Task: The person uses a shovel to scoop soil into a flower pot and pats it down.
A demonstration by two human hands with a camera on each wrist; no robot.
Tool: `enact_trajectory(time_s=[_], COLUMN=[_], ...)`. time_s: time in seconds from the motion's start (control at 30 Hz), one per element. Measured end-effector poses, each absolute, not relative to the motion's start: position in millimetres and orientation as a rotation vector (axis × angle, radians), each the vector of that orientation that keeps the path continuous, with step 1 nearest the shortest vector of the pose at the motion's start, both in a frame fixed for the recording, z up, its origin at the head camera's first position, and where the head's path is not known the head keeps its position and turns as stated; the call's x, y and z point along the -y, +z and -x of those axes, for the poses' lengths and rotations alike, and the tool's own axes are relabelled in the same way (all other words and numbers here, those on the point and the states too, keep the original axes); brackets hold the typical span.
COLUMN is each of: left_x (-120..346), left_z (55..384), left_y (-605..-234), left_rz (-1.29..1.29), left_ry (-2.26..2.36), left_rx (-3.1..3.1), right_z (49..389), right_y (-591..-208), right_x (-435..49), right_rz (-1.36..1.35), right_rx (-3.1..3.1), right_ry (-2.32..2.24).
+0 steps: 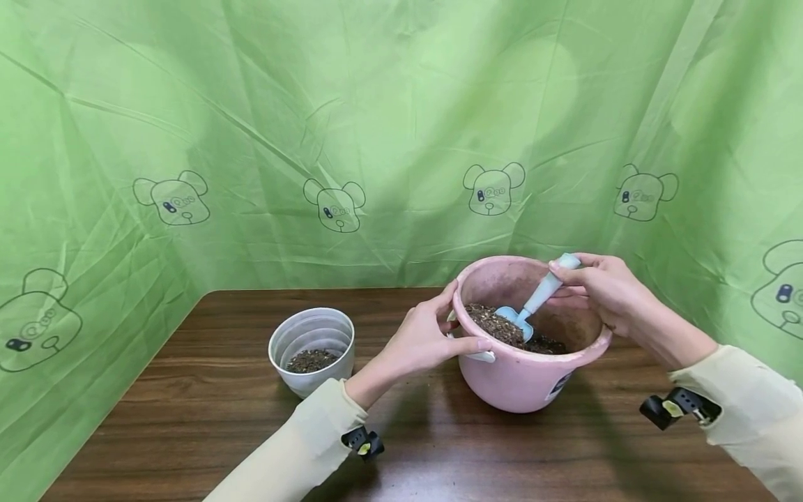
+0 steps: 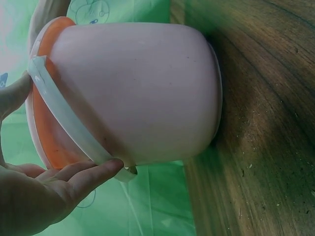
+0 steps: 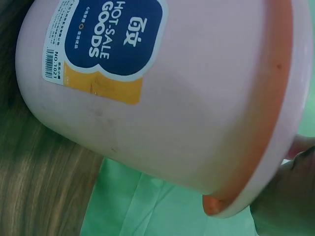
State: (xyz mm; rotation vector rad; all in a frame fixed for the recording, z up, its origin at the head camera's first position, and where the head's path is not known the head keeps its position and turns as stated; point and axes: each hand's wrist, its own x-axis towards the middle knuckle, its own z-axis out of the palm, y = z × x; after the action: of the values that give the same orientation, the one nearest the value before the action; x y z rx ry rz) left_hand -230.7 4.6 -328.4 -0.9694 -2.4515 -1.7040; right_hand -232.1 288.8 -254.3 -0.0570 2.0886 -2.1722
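A pink bucket [image 1: 511, 387] with dark crumbly soil [image 1: 491, 325] inside stands on the right half of the table. My left hand [image 1: 422, 335] holds its left side at the rim, the thumb along the front. In the left wrist view, the fingers reach beside the pale bucket handle [image 2: 74, 125], which hangs down the wall. Over the bucket's right side, my right hand [image 1: 605, 289] grips the handle of a light blue hand trowel [image 1: 541, 296], whose blade rests in the soil. The right wrist view shows mostly bucket wall and label [image 3: 115, 39]; the trowel is hidden there.
Left of the bucket stands a white pot [image 1: 303, 383] with some soil [image 1: 311, 360] at its bottom. Both stand on a brown wooden table [image 1: 207, 390]. A green curtain [image 1: 389, 125] with printed bear heads surrounds the back and sides.
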Motion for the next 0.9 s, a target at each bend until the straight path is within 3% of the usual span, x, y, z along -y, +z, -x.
enact_trajectory(time_s=[0.9], left_x=[-2.8], left_z=[228.9], left_y=[-326.8], left_rz=[0.903], left_ry=[-1.633], left_rx=[2.537], right_z=[232.1], right_y=[-248.9], right_x=[-309.2], right_rz=[0.003], right_rx=[-1.907], right_ry=[-2.254])
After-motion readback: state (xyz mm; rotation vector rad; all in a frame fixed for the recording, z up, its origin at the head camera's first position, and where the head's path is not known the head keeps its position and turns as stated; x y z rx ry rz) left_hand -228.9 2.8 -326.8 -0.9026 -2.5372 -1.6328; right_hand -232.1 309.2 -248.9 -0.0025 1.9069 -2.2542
